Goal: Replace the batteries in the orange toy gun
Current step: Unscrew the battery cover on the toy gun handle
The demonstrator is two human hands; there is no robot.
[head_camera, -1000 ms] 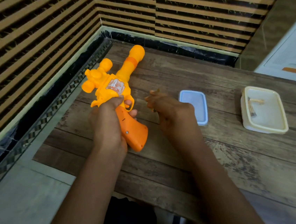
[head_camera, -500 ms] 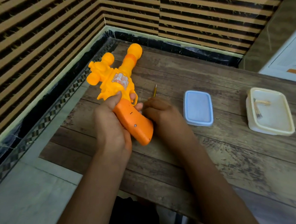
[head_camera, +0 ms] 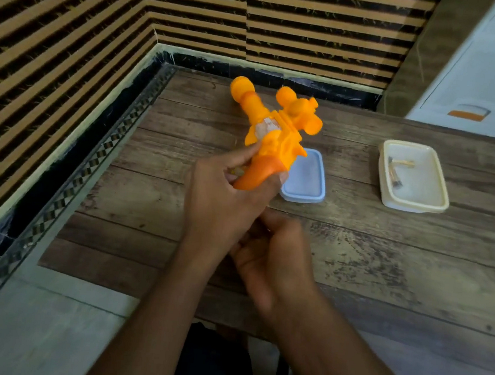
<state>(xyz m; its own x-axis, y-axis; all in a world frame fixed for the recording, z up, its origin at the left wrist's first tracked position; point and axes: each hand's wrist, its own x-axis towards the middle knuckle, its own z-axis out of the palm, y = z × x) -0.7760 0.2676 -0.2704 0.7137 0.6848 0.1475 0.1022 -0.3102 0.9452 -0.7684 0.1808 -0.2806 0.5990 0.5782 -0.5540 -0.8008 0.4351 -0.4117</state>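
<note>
My left hand [head_camera: 223, 203] grips the gun [head_camera: 276, 135] by its handle above the table [head_camera: 385, 263], barrel toward 11 o'clock. My right hand [head_camera: 275, 263], at 5 o'clock from the left, is blurred; I cannot tell its grip.

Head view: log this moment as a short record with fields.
toy: orange toy gun held up over the table, barrel pointing away
left hand: left hand grips the gun's handle
right hand: right hand just below the left, blurred; contents unclear
lid: blue lid flat on the table, partly behind the gun
container: cream container open, right of the lid, small items inside
</note>
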